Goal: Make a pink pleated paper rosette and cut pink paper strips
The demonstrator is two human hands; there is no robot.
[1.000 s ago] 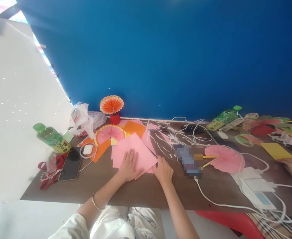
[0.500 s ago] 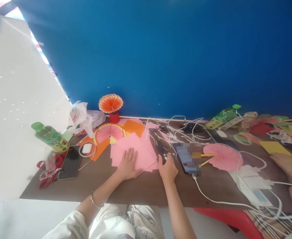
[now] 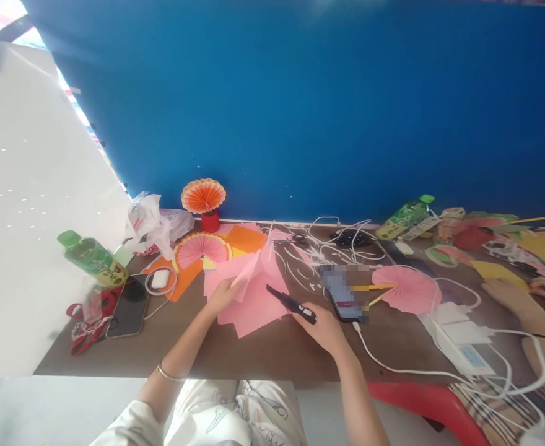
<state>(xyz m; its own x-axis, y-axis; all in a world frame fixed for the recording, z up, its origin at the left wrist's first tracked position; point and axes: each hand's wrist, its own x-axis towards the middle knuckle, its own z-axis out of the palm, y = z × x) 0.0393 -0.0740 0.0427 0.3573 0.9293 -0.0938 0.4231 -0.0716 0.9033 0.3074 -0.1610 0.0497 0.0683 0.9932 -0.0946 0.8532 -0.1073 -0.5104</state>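
Observation:
My left hand (image 3: 221, 296) is closed on the raised edge of a folded pink paper sheet (image 3: 250, 280). More pink sheets (image 3: 254, 314) lie beneath it on the table, spread at angles. My right hand (image 3: 324, 325) grips a slim black knife-like tool (image 3: 292, 303) by its handle, which has small white marks. Its narrow end points up and left over the pink sheets. Just left of the stack lies a pleated pink paper fan (image 3: 202, 249) with a yellow edge, on orange paper (image 3: 185, 282).
Left are a green-capped bottle (image 3: 93, 260), a phone (image 3: 128, 308) and a coiled cable with white case (image 3: 161, 279). White cords and paper strips (image 3: 309, 251) tangle behind. To the right lie another phone (image 3: 342, 292), a pink fan (image 3: 407, 289), a power strip (image 3: 461, 347) and another person's hands (image 3: 507, 294).
My left hand has gone from lying flat on the pink paper to lifting a folded sheet's edge. My right hand has picked up the black tool and brought it over the sheets.

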